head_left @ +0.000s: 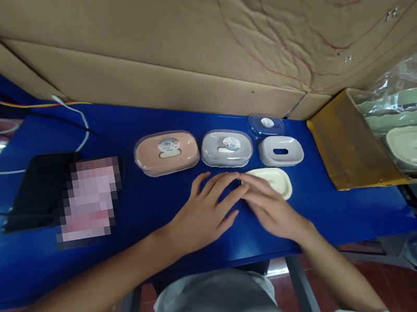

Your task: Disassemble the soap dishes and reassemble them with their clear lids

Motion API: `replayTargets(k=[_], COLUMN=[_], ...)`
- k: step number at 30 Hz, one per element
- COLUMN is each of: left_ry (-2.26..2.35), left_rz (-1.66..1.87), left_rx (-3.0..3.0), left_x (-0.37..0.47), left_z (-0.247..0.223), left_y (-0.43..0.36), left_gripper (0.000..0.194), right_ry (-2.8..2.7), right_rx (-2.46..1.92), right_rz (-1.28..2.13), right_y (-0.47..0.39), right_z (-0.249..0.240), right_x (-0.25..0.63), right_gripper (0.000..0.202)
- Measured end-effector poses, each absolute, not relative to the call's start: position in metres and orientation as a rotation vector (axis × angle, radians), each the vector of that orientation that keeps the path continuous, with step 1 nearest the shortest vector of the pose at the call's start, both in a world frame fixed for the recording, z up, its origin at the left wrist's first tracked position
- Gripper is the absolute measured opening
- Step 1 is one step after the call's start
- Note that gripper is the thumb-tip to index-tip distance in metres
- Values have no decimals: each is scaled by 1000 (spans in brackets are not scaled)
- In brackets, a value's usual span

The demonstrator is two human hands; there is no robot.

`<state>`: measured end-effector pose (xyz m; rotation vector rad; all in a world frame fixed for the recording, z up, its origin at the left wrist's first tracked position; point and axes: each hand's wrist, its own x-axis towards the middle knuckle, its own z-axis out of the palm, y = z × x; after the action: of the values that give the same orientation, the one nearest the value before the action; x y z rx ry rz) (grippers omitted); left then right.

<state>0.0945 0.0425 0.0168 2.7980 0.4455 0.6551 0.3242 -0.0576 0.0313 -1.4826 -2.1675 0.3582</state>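
Note:
My left hand [212,205] hovers over the middle of the blue table, fingers spread and holding nothing that I can see. Its fingertips meet those of my right hand [274,209], whose fingers stretch out to the left. Partly behind the right hand lies a shallow cream oval dish [281,181]; whether the hand touches it I cannot tell. Beyond the hands sit a peach oval box [149,157] and a pale grey one [210,150], both under clear covers with round stickers. Right of them are a white oval piece with a dark slot [294,148] and a loose clear cover [277,126].
A cardboard carton [350,149] on the right holds plastic-wrapped cream and green pieces. On the left lie a black flat object [25,200], a blurred-out phone-shaped item [89,201] and white cables [83,117]. A cardboard wall [158,37] closes off the back.

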Motion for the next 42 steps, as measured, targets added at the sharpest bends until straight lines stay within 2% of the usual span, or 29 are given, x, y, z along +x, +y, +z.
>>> replayTargets(k=[2,6,9,12,18,24,32,42], left_ry=[469,412,285,172,158,158,201,356], left_rz=[691,601,453,357,358,431,462,728], left_rx=[2809,2823,2836,2830,2859,2910,2944,3014], left_x=[94,93,94,94,93,93,93,92], left_z=[19,22,19,15,13,15,12,12], left_y=[43,42,40,40,43,46,46,51], left_gripper=[42,39,46,50,34,28,34,29], right_ry=[-2075,-1983,-1939,-1899,-2003,-1922,-2127,-2414], right_rx=[-1520,-1743,-1901,-1952,-2016,-1927,-1845,-1764], right_rz=[287,152,235,348,495,510,734,311], right_y=[-48,-23,-11,-13,-31,-39,-51,-46], right_z=[40,50,44,33,31,47,58,48], right_x=[350,428,473,489,480,478,441,390], right_gripper=[48,34,57,70,95,85,88,88])
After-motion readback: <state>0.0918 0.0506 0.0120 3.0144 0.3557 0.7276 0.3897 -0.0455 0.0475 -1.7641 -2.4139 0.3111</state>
